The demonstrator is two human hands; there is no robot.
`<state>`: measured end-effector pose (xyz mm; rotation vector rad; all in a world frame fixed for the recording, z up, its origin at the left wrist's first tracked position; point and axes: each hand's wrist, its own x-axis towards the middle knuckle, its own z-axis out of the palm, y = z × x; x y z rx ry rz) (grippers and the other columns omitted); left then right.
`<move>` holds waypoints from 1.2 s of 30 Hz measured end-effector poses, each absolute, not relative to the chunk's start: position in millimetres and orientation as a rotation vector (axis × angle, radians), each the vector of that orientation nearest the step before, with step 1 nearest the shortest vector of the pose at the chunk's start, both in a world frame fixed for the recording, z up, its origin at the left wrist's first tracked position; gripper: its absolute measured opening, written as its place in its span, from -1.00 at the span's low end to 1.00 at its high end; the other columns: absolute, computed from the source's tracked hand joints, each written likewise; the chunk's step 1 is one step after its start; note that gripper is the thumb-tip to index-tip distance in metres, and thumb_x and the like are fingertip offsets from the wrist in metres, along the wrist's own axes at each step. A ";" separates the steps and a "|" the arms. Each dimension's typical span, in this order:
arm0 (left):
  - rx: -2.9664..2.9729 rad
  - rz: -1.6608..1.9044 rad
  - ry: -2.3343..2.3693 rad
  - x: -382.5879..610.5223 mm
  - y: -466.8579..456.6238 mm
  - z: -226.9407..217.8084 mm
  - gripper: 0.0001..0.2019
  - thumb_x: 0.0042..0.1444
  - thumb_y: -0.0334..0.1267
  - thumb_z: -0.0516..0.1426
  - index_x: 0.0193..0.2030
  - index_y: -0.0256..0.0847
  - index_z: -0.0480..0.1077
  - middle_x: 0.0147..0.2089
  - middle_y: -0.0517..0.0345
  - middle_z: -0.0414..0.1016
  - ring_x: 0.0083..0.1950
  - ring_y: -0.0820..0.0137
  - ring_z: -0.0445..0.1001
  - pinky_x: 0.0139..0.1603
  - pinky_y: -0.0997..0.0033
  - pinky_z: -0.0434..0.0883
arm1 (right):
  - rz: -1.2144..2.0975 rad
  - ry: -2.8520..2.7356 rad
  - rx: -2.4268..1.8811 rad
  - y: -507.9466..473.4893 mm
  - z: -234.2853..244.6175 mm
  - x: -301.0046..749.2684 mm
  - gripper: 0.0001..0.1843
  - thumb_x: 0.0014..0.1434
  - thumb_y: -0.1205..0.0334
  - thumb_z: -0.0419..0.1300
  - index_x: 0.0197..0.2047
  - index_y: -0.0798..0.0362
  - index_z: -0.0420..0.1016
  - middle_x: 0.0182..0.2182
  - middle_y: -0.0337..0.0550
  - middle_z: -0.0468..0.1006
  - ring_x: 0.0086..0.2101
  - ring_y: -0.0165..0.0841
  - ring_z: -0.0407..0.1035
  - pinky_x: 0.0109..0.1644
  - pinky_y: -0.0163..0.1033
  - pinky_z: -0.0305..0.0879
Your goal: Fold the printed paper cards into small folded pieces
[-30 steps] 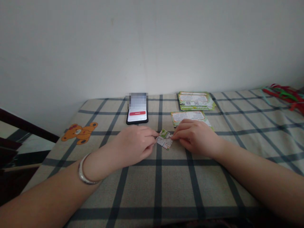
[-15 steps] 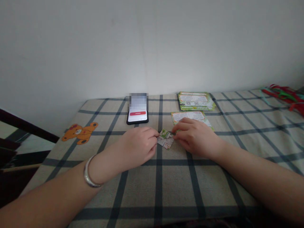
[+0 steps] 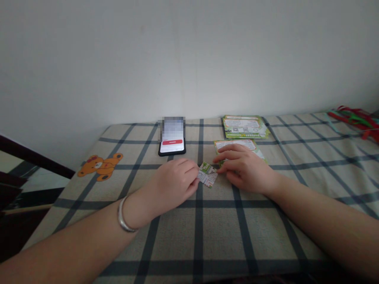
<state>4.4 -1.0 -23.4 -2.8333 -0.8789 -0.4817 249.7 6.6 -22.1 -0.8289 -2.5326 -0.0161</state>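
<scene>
A small folded piece of printed paper (image 3: 207, 175), green and white, lies on the checked cloth between my two hands. My left hand (image 3: 174, 183), with a silver bangle on its wrist, has its fingers curled and pinches the paper's left edge. My right hand (image 3: 244, 169) rests on the cloth with its fingers pressed together at the paper's right edge. Partly under my right hand lies a green leaflet (image 3: 237, 145).
A black phone (image 3: 172, 138) with a lit screen lies beyond my hands. A stack of green leaflets (image 3: 244, 126) sits at the back near the white wall. Red and green strips (image 3: 357, 118) lie at the far right. An orange bear print (image 3: 100, 165) marks the checked tablecloth (image 3: 207, 232).
My left forearm has slid forward, bringing the bangle nearer the hand. My right hand's fingers have stretched out a little at the paper. The folded paper stays in place.
</scene>
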 end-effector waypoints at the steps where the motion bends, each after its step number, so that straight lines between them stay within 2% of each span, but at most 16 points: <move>1: -2.853 -0.491 -0.897 3.9 0.5 -23.7 -0.87 0.20 -0.36 0.08 -0.25 -0.32 0.45 -0.24 0.02 0.49 -0.20 0.26 0.45 -0.18 0.22 0.46 | -0.020 -2.529 -0.819 6.8 -21.9 249.5 -0.76 0.05 0.45 0.13 -0.31 0.00 0.58 -0.11 -0.25 0.60 -0.02 -0.24 0.37 0.18 -0.03 0.23; 10: -2.948 -0.579 -0.968 1.6 6.5 -24.6 -0.90 0.20 -0.36 0.08 -0.28 -0.28 0.42 -0.25 0.06 0.46 -0.18 0.30 0.42 -0.15 0.28 0.40 | -0.177 -2.557 -0.875 3.1 -22.3 242.0 -0.83 0.20 0.25 0.14 -0.26 0.05 0.57 -0.13 -0.17 0.59 -0.09 -0.21 0.40 0.06 -0.04 0.33; 15: -2.992 -0.652 -1.027 1.2 7.9 -26.5 -0.94 0.17 -0.37 0.12 -0.22 -0.25 0.41 -0.21 0.09 0.47 -0.13 0.30 0.42 -0.09 0.27 0.39 | -0.173 -2.533 -0.927 4.9 -26.3 239.5 -0.82 0.23 0.20 0.16 -0.22 0.04 0.58 -0.10 -0.17 0.59 -0.03 -0.21 0.40 0.13 -0.05 0.32; 25: -2.908 -0.574 -1.111 2.8 3.3 -27.9 -0.59 0.15 -0.32 0.13 0.16 -0.32 0.30 0.05 -0.07 0.38 0.07 0.17 0.35 0.09 0.10 0.38 | -0.108 -2.529 -0.815 7.7 -27.9 237.9 -0.85 0.21 0.27 0.16 -0.20 0.05 0.56 -0.04 -0.14 0.57 0.00 -0.25 0.39 0.18 -0.02 0.29; 31: -2.978 -0.558 -1.079 1.5 4.9 -28.0 -0.72 0.18 -0.27 0.12 0.02 -0.28 0.36 0.01 -0.02 0.40 0.06 0.18 0.35 0.11 0.08 0.36 | -0.051 -2.533 -0.795 5.5 -27.2 238.0 -0.85 0.21 0.25 0.17 -0.20 0.05 0.56 -0.01 -0.13 0.56 0.03 -0.25 0.38 0.21 0.02 0.27; 36: -3.009 -0.627 -1.102 1.4 6.8 -29.4 -0.73 0.12 -0.28 0.19 -0.04 -0.26 0.34 -0.03 0.01 0.41 0.03 0.21 0.37 0.07 0.12 0.37 | -0.091 -2.520 -0.844 4.3 -29.0 238.6 -0.83 0.23 0.20 0.18 -0.19 0.02 0.58 -0.01 -0.17 0.56 0.08 -0.20 0.34 0.22 0.05 0.25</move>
